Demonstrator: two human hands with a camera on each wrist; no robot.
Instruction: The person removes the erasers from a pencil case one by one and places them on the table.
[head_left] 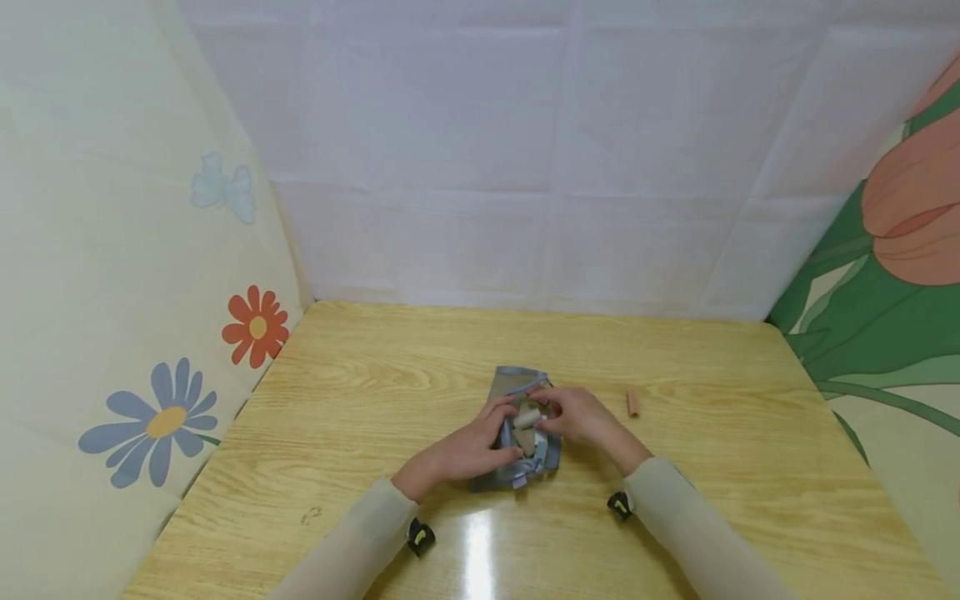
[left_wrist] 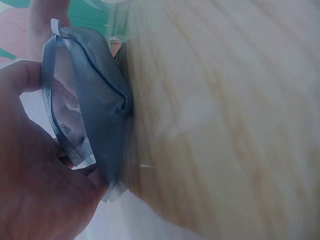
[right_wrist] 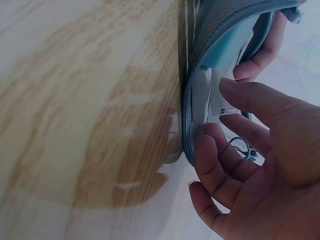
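Observation:
A grey-blue zippered mesh pouch (head_left: 551, 454) lies unzipped on the table, several small pale blocks showing in its mouth. My left hand (head_left: 468, 446) grips the pouch's left edge; the left wrist view has the thumb and fingers of that hand (left_wrist: 45, 165) at the pouch rim (left_wrist: 102, 115). From the right, my right hand (head_left: 588, 421) reaches into the mouth. There its thumb and forefinger pinch a whitish piece (right_wrist: 219, 95), seen in the right wrist view. A pale cylinder-like block (head_left: 527, 418) lies on top, close to the right thumb. The pouch's lower contents are hidden.
A small orange-brown block (head_left: 633, 404) lies on the wood-grain table (head_left: 390, 358), to the right of the pouch. A white cloth (head_left: 450, 242) hangs behind the table's back edge, and flower-patterned cloths (head_left: 150, 275) stand along both sides.

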